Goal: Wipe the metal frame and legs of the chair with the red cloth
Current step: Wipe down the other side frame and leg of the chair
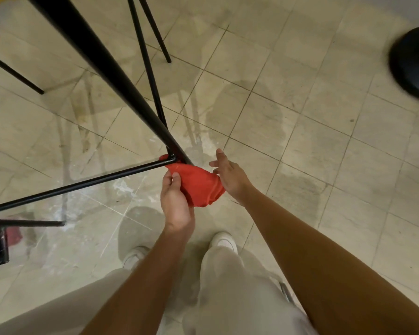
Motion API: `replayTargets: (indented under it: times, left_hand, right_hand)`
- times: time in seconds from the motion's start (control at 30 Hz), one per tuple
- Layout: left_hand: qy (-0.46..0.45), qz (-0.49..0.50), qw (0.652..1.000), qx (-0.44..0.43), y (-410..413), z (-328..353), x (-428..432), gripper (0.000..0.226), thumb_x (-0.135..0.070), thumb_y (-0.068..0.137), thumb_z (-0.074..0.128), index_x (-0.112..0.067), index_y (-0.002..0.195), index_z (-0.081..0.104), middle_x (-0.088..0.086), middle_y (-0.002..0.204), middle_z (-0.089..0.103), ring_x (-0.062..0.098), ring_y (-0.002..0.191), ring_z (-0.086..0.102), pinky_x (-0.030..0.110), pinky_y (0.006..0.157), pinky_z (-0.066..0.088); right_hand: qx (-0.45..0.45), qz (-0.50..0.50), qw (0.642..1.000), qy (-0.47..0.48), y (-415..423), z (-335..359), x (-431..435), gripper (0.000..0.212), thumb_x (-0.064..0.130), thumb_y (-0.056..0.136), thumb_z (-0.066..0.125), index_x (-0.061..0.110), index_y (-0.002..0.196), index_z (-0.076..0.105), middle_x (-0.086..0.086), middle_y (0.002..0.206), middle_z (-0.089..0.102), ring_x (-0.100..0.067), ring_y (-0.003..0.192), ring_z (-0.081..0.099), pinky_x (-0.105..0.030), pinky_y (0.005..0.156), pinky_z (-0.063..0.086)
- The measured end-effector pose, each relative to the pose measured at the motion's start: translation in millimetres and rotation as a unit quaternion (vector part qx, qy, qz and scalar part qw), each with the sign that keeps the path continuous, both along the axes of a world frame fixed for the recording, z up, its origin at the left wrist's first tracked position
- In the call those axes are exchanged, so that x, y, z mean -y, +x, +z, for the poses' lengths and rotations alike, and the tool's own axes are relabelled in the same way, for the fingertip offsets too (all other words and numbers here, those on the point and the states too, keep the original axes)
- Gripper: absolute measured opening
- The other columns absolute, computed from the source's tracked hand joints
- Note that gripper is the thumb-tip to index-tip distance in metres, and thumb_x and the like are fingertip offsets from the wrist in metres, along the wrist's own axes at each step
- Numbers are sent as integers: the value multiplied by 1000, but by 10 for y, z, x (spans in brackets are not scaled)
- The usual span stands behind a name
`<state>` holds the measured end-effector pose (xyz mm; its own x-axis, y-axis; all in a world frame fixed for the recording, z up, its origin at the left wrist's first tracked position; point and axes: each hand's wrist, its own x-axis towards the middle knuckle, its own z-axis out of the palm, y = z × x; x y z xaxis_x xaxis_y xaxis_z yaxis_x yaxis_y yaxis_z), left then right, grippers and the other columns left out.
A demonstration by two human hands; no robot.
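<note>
Red cloth point(198, 186) at the chair frame point(121, 174) corner
Left hand point(176, 201) grips it; right hand point(229, 176), fingers spread loose, touches its far edge.

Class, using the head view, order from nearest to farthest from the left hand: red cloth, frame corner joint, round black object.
1. Red cloth: gripped by left hand.
2. Frame corner joint: just beyond.
3. Round black object: far upper-right.
</note>
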<state>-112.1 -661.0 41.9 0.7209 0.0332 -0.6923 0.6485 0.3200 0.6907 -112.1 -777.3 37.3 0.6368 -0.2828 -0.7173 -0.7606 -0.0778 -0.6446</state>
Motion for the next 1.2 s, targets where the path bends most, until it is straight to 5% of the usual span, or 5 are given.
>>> replayTargets:
  times: [0.27,0.4,0.63,0.9,1.2]
  left_hand:
    - [103,-67,992,24,176,-114,94,36,-33,102,31,-22,131,48,7,129,55,24,117,54,46,103,43]
    - [115,-104,988,14,269,-251,80,35,-25,103,29,-21,130,50,6,125,58,22,112,57,38,96,47]
    - [198,-254,944,-68,375,-587,6,37,-33,101,25,-28,127,52,5,123,60,26,116,54,47,105,40]
    - [118,-82,989,-41,129,-498,127,31,-38,102,31,-34,127,48,0,124,55,21,113,54,40,97,45]
    - [166,-124,974,-89,65,-594,118,27,-29,99,42,-25,125,50,2,122,58,23,110,56,42,100,45]
  right_hand:
    - [5,8,1000,5,19,-51,8,67,51,99,17,4,118,60,-12,120,63,-25,108,57,-34,91,37]
    - [-4,15,1000,10,37,-148,-49,63,51,99,17,12,128,57,-8,133,55,-24,124,48,-32,101,30]
    - [-44,48,998,5,-40,-329,-69,65,54,97,18,11,127,56,-11,128,57,-24,116,51,-37,104,35]
    - [-32,41,999,7,-27,-288,-32,60,52,98,21,15,126,58,-4,130,57,-21,121,49,-31,102,31]
    - [-51,69,996,-24,-82,-361,48,58,49,98,26,6,118,61,-10,124,60,-25,113,53,-31,90,34]
